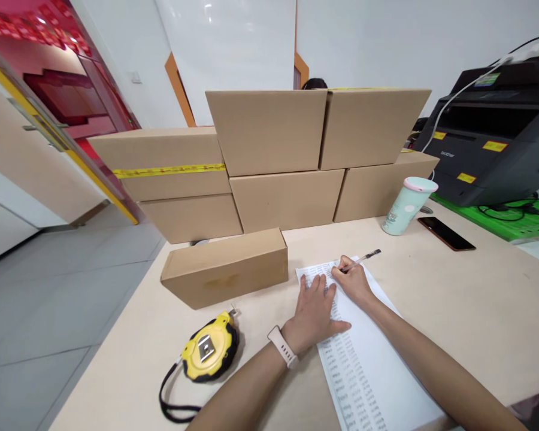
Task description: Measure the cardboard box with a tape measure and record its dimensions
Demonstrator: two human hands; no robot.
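Note:
A printed sheet of paper [368,365] filled with small rows of text lies on the beige table [453,299]. My left hand [317,311], with a white watch on the wrist, lies flat and open on the sheet's left edge. My right hand [353,280] grips a pen [362,260], its tip on the top of the sheet. A small cardboard box [227,268] lies just left of the paper. A yellow tape measure [211,352] with a black strap sits nearer me on the left.
Several stacked cardboard boxes [278,152] form a wall at the table's back; one carries yellow tape. A pale green cup [406,206] and a dark phone [445,233] stand to the right. A black printer [494,137] sits on a green mat at far right. A person's head shows behind the boxes.

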